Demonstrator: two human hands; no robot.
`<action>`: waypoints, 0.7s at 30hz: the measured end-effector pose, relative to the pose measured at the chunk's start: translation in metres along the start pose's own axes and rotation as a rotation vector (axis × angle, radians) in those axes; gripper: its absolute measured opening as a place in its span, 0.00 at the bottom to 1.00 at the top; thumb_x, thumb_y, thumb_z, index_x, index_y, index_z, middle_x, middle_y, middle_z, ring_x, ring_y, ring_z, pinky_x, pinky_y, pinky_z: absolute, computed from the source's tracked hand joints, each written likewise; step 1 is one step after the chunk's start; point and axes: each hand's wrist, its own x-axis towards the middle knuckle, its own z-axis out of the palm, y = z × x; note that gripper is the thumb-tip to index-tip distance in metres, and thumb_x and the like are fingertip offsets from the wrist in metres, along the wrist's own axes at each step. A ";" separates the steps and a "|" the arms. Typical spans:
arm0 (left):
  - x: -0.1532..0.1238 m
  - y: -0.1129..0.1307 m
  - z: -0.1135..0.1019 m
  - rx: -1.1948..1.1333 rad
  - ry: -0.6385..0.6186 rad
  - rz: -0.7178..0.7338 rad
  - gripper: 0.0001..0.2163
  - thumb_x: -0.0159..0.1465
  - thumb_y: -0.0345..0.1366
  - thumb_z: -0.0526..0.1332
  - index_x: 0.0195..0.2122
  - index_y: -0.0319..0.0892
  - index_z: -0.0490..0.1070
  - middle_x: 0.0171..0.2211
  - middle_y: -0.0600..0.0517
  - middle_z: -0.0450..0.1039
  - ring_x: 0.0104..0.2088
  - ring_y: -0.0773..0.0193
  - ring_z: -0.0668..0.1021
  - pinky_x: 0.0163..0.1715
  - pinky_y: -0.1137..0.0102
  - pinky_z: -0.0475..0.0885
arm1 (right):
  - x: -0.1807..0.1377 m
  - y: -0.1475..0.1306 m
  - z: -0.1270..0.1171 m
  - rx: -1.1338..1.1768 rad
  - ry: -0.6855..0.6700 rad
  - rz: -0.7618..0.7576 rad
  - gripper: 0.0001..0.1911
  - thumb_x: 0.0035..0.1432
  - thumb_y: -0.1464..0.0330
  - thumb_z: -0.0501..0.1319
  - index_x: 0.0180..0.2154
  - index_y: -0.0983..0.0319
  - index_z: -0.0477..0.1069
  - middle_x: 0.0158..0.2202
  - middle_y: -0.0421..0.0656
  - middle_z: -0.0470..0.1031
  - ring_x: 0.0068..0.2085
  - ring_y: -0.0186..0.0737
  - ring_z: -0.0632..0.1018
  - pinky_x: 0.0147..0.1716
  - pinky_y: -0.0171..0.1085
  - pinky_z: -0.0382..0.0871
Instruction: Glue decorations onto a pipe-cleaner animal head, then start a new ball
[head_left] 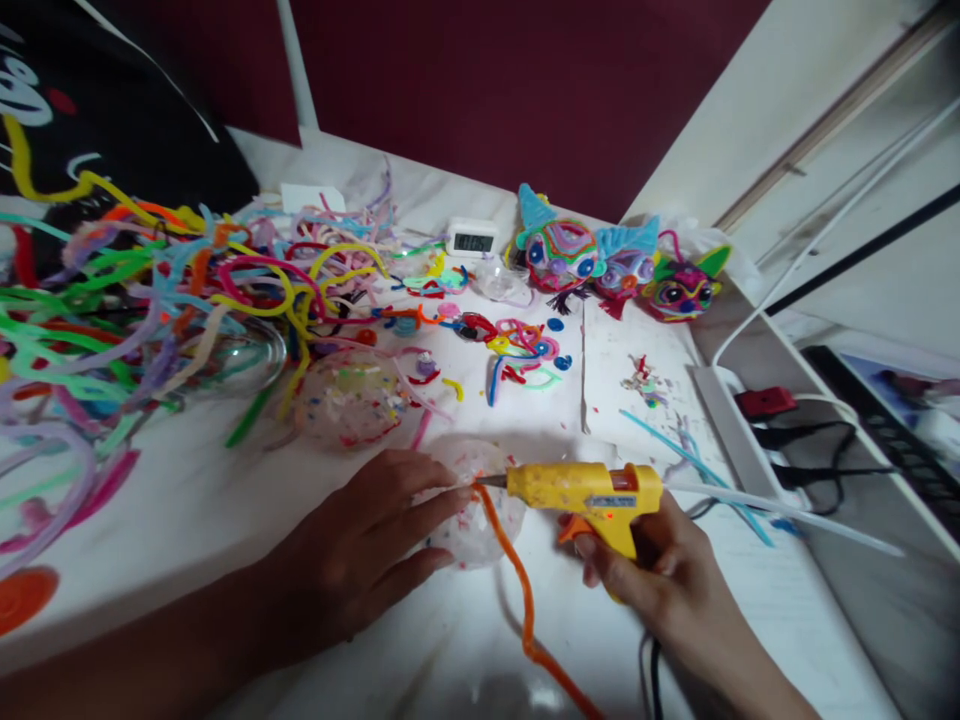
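Note:
My right hand point(660, 570) is wrapped round the handle of a yellow hot glue gun point(562, 485), its fingers by the orange trigger. A long glue stick point(787, 515) sticks out of the back of the gun. The nozzle points left and meets the end of an orange pipe cleaner point(525, 600) on a clear plastic dome point(480, 540). My left hand point(382, 540) steadies the dome, with its fingertips pressing the pipe cleaner's end against it. The rest of the pipe cleaner trails down toward me. My left palm is hidden.
A tangle of coloured pipe cleaners point(150, 300) covers the left. Behind lie another clear dome point(349, 400), small coils point(525, 350) and a white digital clock point(472, 238). Decorated masks point(562, 255) stand at the back right. A power strip point(742, 430) lies along the right edge.

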 end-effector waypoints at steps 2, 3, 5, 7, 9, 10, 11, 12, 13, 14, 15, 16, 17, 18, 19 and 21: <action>0.000 -0.001 0.000 -0.005 -0.007 -0.011 0.19 0.69 0.34 0.60 0.61 0.44 0.66 0.54 0.42 0.72 0.57 0.52 0.73 0.55 0.58 0.75 | 0.000 0.000 0.001 0.014 0.015 0.000 0.20 0.54 0.57 0.71 0.42 0.57 0.68 0.33 0.43 0.81 0.29 0.37 0.79 0.25 0.33 0.76; -0.001 -0.001 0.000 -0.004 -0.010 -0.016 0.19 0.68 0.34 0.60 0.61 0.44 0.66 0.54 0.42 0.72 0.56 0.51 0.73 0.55 0.57 0.75 | -0.001 0.000 0.002 0.024 0.021 0.003 0.20 0.53 0.57 0.71 0.42 0.57 0.68 0.33 0.42 0.81 0.28 0.36 0.79 0.25 0.33 0.76; -0.002 -0.001 0.001 0.005 -0.015 -0.023 0.19 0.69 0.35 0.60 0.61 0.44 0.66 0.54 0.41 0.72 0.56 0.50 0.73 0.55 0.56 0.76 | -0.002 0.000 0.003 0.043 0.033 0.012 0.20 0.52 0.57 0.72 0.41 0.57 0.68 0.33 0.42 0.82 0.28 0.36 0.78 0.24 0.32 0.76; -0.002 -0.002 0.001 0.006 -0.016 -0.025 0.20 0.69 0.35 0.59 0.62 0.44 0.65 0.55 0.41 0.72 0.56 0.51 0.73 0.55 0.55 0.75 | -0.003 -0.001 0.003 0.055 0.051 0.020 0.21 0.52 0.57 0.72 0.41 0.57 0.68 0.32 0.42 0.82 0.28 0.36 0.79 0.24 0.32 0.76; -0.002 -0.002 0.001 0.002 -0.013 -0.016 0.20 0.69 0.34 0.59 0.62 0.44 0.64 0.54 0.42 0.72 0.56 0.52 0.73 0.56 0.57 0.75 | -0.004 -0.002 0.004 0.059 0.067 0.026 0.22 0.51 0.56 0.72 0.41 0.58 0.68 0.31 0.42 0.81 0.28 0.37 0.79 0.23 0.32 0.76; -0.002 -0.002 0.001 0.000 -0.012 -0.008 0.19 0.69 0.34 0.59 0.62 0.43 0.65 0.54 0.42 0.72 0.56 0.53 0.73 0.56 0.57 0.74 | -0.004 -0.002 0.004 0.057 0.072 0.026 0.22 0.52 0.55 0.72 0.41 0.58 0.67 0.31 0.42 0.81 0.28 0.37 0.79 0.23 0.32 0.76; -0.001 -0.002 0.001 -0.002 -0.011 -0.002 0.19 0.69 0.33 0.60 0.61 0.42 0.66 0.54 0.41 0.72 0.56 0.53 0.73 0.56 0.58 0.74 | -0.004 -0.003 0.004 0.053 0.074 0.024 0.22 0.52 0.55 0.72 0.41 0.58 0.67 0.31 0.42 0.81 0.27 0.36 0.78 0.23 0.32 0.76; -0.001 -0.003 0.001 0.000 -0.009 0.001 0.18 0.69 0.33 0.60 0.60 0.41 0.66 0.54 0.41 0.71 0.56 0.53 0.73 0.56 0.59 0.74 | -0.003 -0.004 0.004 0.048 0.076 0.019 0.22 0.52 0.55 0.72 0.41 0.58 0.67 0.31 0.42 0.81 0.27 0.36 0.78 0.23 0.32 0.76; 0.000 -0.003 0.001 0.002 -0.005 0.003 0.18 0.69 0.33 0.60 0.59 0.40 0.67 0.54 0.41 0.72 0.56 0.54 0.73 0.56 0.59 0.74 | -0.003 -0.004 0.004 0.044 0.076 0.011 0.22 0.52 0.55 0.72 0.41 0.58 0.67 0.31 0.42 0.81 0.27 0.36 0.78 0.23 0.32 0.75; 0.000 -0.003 0.001 0.004 -0.001 0.003 0.18 0.69 0.33 0.60 0.59 0.40 0.67 0.53 0.41 0.71 0.56 0.54 0.73 0.56 0.60 0.74 | -0.003 -0.004 0.004 0.042 0.076 0.004 0.22 0.52 0.55 0.72 0.41 0.58 0.67 0.31 0.42 0.81 0.26 0.35 0.77 0.23 0.32 0.75; 0.001 -0.003 0.001 0.007 0.003 0.005 0.17 0.69 0.33 0.60 0.59 0.39 0.68 0.53 0.41 0.71 0.56 0.54 0.73 0.56 0.61 0.73 | -0.002 -0.005 0.004 0.042 0.075 -0.001 0.22 0.51 0.56 0.72 0.41 0.58 0.67 0.31 0.42 0.81 0.26 0.35 0.77 0.23 0.32 0.75; 0.001 -0.004 0.002 0.010 0.007 0.011 0.17 0.69 0.33 0.60 0.58 0.39 0.68 0.53 0.41 0.71 0.56 0.55 0.73 0.56 0.61 0.73 | -0.002 -0.004 0.003 0.045 0.072 -0.003 0.23 0.51 0.56 0.72 0.42 0.58 0.67 0.31 0.42 0.81 0.27 0.35 0.77 0.23 0.32 0.75; 0.002 -0.004 0.002 0.013 0.010 0.019 0.17 0.69 0.33 0.60 0.58 0.38 0.68 0.53 0.41 0.71 0.56 0.55 0.73 0.56 0.61 0.73 | -0.002 -0.004 0.003 0.053 0.067 -0.004 0.23 0.51 0.57 0.73 0.42 0.58 0.67 0.31 0.42 0.81 0.27 0.36 0.78 0.23 0.32 0.75; 0.002 -0.004 0.002 0.016 0.009 0.026 0.18 0.69 0.33 0.60 0.59 0.38 0.67 0.53 0.41 0.71 0.56 0.55 0.72 0.56 0.60 0.73 | -0.001 -0.004 0.002 0.063 0.060 -0.006 0.24 0.51 0.57 0.73 0.43 0.58 0.66 0.32 0.42 0.81 0.28 0.36 0.78 0.23 0.32 0.75; 0.003 -0.005 0.002 0.018 0.006 0.032 0.18 0.69 0.33 0.60 0.59 0.38 0.66 0.53 0.41 0.70 0.57 0.55 0.72 0.56 0.60 0.73 | -0.001 -0.004 0.002 0.075 0.051 -0.008 0.24 0.51 0.57 0.73 0.44 0.58 0.66 0.32 0.42 0.81 0.29 0.37 0.79 0.22 0.32 0.75; 0.004 -0.005 0.002 0.020 0.001 0.041 0.18 0.69 0.33 0.59 0.60 0.39 0.65 0.54 0.40 0.70 0.57 0.55 0.71 0.55 0.59 0.73 | -0.001 -0.003 0.002 0.104 0.031 -0.014 0.25 0.50 0.56 0.73 0.44 0.58 0.66 0.33 0.42 0.82 0.30 0.38 0.79 0.22 0.32 0.74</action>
